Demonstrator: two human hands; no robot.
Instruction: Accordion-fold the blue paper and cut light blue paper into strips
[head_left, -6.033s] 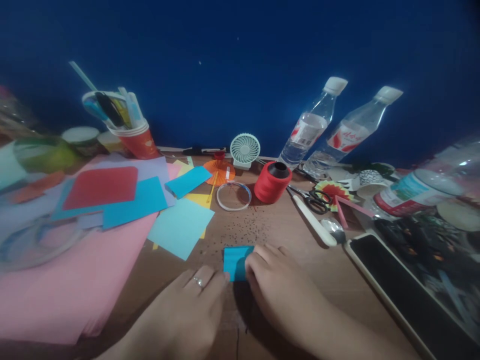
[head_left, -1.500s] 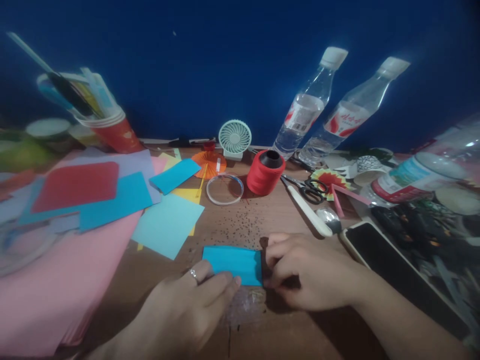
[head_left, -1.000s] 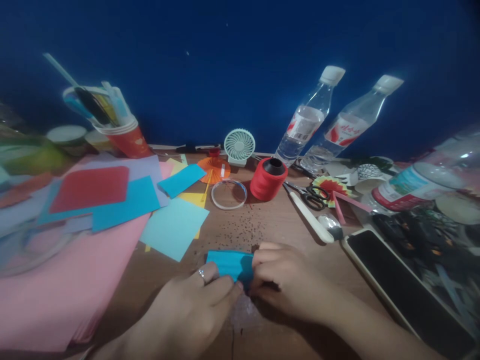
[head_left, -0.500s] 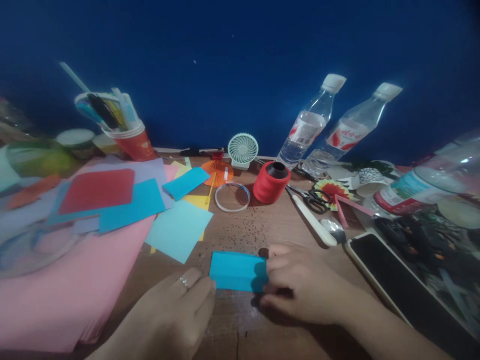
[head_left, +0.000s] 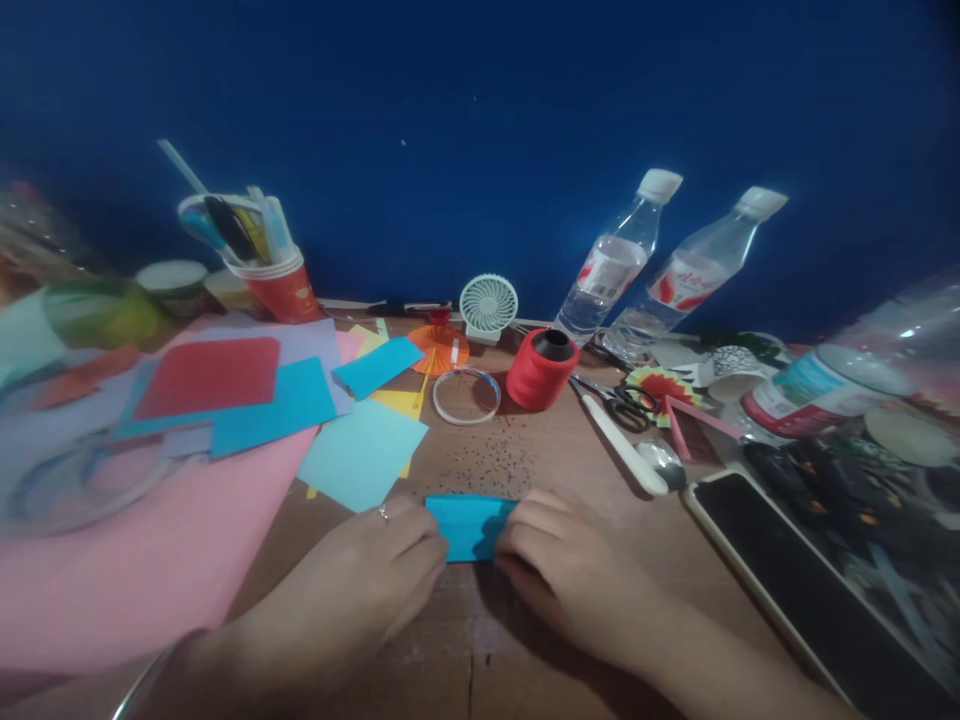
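A bright blue piece of folded paper (head_left: 471, 530) is between my hands, low over the wooden table. My left hand (head_left: 390, 560), with a ring on one finger, grips its left end. At the other end my right hand (head_left: 544, 550) has its fingers curled on the paper, hiding that edge. Small dark specks (head_left: 495, 462) are scattered on the wood just beyond. Farther back lie a clear ring-shaped roll (head_left: 466, 397) and a red thread spool (head_left: 543, 372).
Coloured paper sheets (head_left: 97, 590) spread over the left side, below a red cup of pens (head_left: 283, 292). To the right are a white-handled knife (head_left: 622, 448), black scissors (head_left: 631, 408) and a phone (head_left: 795, 590). A small fan (head_left: 488, 305) and water bottles (head_left: 609, 268) stand at the back.
My left hand has moved up and right onto the paper's left end. My right hand has shifted left along it, so less of the blue paper shows. The view has tilted slightly.
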